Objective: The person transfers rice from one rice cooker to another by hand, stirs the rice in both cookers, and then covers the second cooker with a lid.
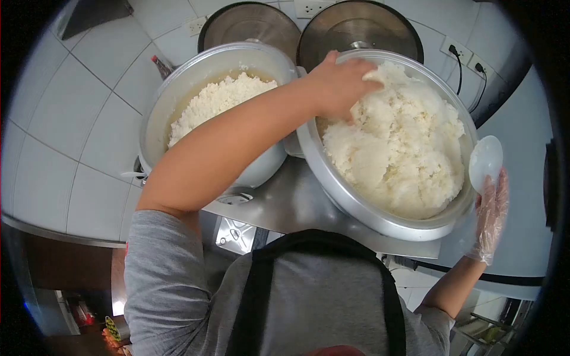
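Two large metal pots hold cooked white rice. The right pot [332,178] is tilted toward me and heaped with rice [404,148]. My left hand [338,83] reaches across and presses into that rice near the pot's far rim, fingers closed on a lump of it. My right hand [491,213], in a clear plastic glove, holds a white rice paddle [485,161] at the pot's right rim. The left pot [178,89] stands upright, partly full of rice [217,101].
Two open cooker lids [249,24] stand behind the pots against a white tiled wall with sockets [457,50] and plugged cables. A steel counter [285,202] lies under the pots. A dark bottle top [160,65] shows left of the left pot.
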{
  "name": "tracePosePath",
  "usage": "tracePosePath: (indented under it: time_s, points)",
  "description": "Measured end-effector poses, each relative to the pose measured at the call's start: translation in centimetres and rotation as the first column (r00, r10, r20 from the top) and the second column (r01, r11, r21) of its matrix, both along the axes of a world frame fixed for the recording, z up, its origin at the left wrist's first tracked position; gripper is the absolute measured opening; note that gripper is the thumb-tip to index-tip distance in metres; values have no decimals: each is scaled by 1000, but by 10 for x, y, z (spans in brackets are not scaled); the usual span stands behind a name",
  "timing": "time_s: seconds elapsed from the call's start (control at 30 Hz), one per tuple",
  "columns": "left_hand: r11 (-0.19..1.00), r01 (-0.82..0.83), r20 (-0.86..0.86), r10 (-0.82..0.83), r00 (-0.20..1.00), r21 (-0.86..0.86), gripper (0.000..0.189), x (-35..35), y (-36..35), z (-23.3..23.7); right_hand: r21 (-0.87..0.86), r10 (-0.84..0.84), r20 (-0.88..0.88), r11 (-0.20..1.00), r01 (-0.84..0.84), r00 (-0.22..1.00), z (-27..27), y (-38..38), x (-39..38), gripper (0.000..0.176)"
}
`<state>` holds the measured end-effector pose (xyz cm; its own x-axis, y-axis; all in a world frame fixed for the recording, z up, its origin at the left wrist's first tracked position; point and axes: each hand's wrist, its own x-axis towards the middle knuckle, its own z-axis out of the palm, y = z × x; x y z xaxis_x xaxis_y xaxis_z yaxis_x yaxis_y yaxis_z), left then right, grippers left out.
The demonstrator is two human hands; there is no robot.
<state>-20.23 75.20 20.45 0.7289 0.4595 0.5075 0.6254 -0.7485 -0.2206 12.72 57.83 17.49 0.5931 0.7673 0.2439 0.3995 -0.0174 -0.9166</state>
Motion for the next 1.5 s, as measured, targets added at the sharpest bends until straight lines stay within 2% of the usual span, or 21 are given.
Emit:
tracePosePath:
  time_s: [0.03, 0.1, 0.2, 0.23, 0.3, 0.37, 0.47, 0.57, 0.67, 0.77, 0.87, 0.97, 1.03, 1.1, 1.2, 1.27, 1.33, 1.43, 1.5]
  points:
    - [999, -42, -71, 40, 997, -22, 46, 9, -9, 16, -32, 27, -1, 999, -27, 1000, 1, 2, -1, 63]
    - [958, -183, -84, 168, 982, -219, 56, 24, -19, 59, -11, 6, 4, 1000, -6, 1000, 0, 1, -7, 64]
    - [936, 84, -286, -189, 939, -342, 60, 5, 23, 38, 19, 28, 40, 999, -29, 999, -4, 4, -5, 66]
    - [924, 35, -253, -141, 957, -381, 57, -5, 38, 35, 30, 43, 56, 999, -44, 998, -5, 5, -4, 66]
    - [885, -57, -195, -39, 980, -461, 52, -25, 51, 37, 116, 45, -21, 992, -43, 999, -11, 5, 1, 63]
    - [759, -389, -288, 272, 918, -522, 52, -40, 49, 45, 159, 54, -67, 986, -43, 996, -17, 4, 8, 60]
    - [722, -444, -326, 310, 893, -531, 56, -75, 66, 10, 161, 71, -92, 985, -56, 993, -20, 4, 14, 59]
    - [852, -333, -213, 267, 940, -405, 57, -103, 76, -10, 155, 80, -75, 986, -67, 994, -20, 6, 14, 60]
    - [832, -303, -130, 274, 953, -465, 40, -106, 75, -15, 133, 46, 5, 990, -47, 999, -22, 10, 20, 62]
    - [780, -470, -222, 414, 883, -413, 26, -82, 68, -13, 130, 11, 1, 991, -11, 1000, -27, 11, 25, 62]
    - [821, -510, -230, 461, 857, -258, 17, -78, 74, -20, 154, 23, -35, 988, -18, 999, -26, 11, 29, 61]
    - [772, -466, -135, 455, 880, -432, 15, -60, 59, 10, 146, -45, -64, 988, 54, 997, -35, 11, 46, 61]
    - [870, -233, 136, 319, 938, -435, 14, -35, 34, 42, 126, -111, -67, 985, 119, 992, -44, 11, 59, 60]
    - [863, -318, 135, 397, 908, -393, 13, -2, 0, 80, 169, -78, -92, 981, 93, 993, -43, 12, 59, 60]
    - [959, -25, 69, 47, 997, -283, 30, 20, -11, 62, 200, -27, -74, 979, 42, 997, -37, 11, 54, 60]
    - [992, 96, -119, -105, 987, -83, 44, 16, -10, 19, 197, -11, -49, 980, 21, 999, -28, 9, 43, 61]
    - [987, 51, -241, -87, 967, -153, 64, 12, -16, 18, 184, -19, -33, 983, 25, 999, -18, 8, 32, 62]
    - [940, 66, 68, -46, 997, -335, 50, -12, -11, 53, 149, -38, -43, 988, 44, 998, -26, 6, 44, 64]
    - [935, -103, -48, 92, 995, -339, 33, -42, -5, 51, 172, -72, -33, 982, 77, 997, -33, 5, 52, 64]
